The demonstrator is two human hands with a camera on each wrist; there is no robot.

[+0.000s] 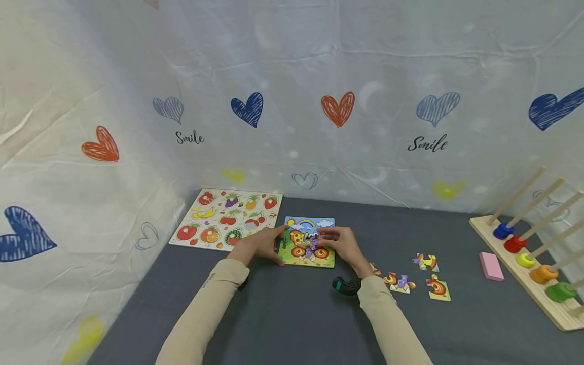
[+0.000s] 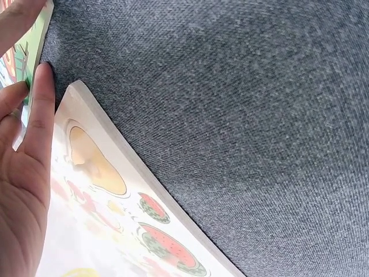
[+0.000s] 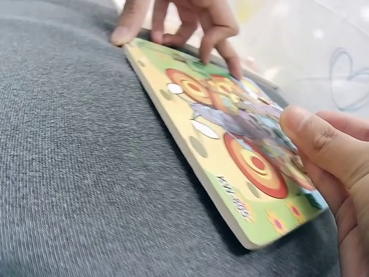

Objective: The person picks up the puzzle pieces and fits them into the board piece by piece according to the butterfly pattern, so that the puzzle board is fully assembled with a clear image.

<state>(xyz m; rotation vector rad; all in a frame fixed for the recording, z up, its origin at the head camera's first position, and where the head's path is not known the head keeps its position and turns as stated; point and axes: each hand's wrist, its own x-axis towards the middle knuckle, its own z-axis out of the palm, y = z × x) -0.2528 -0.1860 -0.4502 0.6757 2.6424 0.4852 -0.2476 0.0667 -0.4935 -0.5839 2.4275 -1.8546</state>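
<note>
A square butterfly puzzle board (image 1: pixel 306 262) lies on the table, with a rainbow and flowers printed on it. My left hand (image 1: pixel 263 244) holds the board along its left side. Its thumb is at the near corner, and its bent fingers (image 3: pixel 222 34) reach over the edge farther up. My right hand (image 1: pixel 343 246) is over the board's right half. There its thumb and fingers pinch a small puzzle piece (image 1: pixel 314 237) close over the butterfly's middle. In the right wrist view the thumb (image 3: pixel 302 124) covers part of the picture, which is blurred there.
A wooden fruit board (image 1: pixel 178 238) lies behind my left hand. Several loose puzzle pieces (image 1: pixel 439 289) are spread right of my right forearm. Farther right are a pink block (image 1: pixel 491 266) and a wooden peg rack (image 1: pixel 543 299) with coloured rings. A printed curtain (image 1: pixel 292 152) hangs behind the table.
</note>
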